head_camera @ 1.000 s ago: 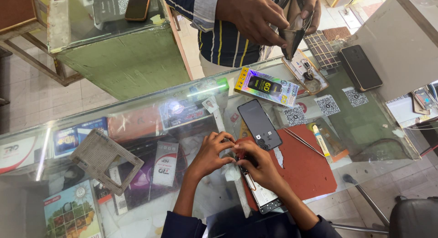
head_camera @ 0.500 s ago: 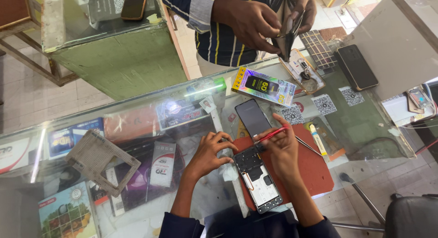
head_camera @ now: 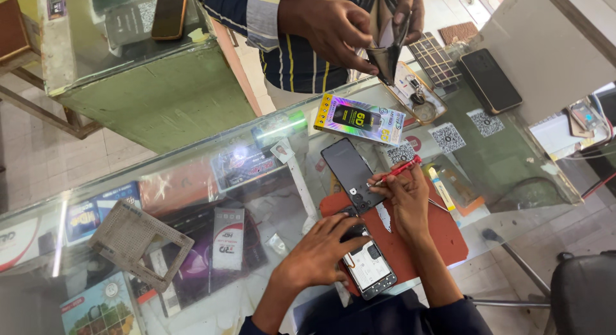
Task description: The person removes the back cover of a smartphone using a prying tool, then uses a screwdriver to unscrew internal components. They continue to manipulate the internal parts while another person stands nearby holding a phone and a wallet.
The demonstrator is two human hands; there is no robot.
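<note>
Glass counter fills my view, a shop display case with boxed goods under the pane and a striped-shirted person standing across it, their hands busy with a dark wallet. Nearer me lies the red work mat, and on it the opened phone, its long axis running away from me and slightly leftward. The black back cover rests just beyond it, along roughly the same line. My left hand lies on the phone's upper end, fingers curled and pressing it down, thumb side toward the cover. My right hand sits just beyond and to the right of the left, closed narrow around a red screwdriver, whose tip points left toward the cover's lower edge. So the right hand is the nearer one to the cover; the left is the one on the phone body. Beyond the right hand sits a colourful retail box.
</note>
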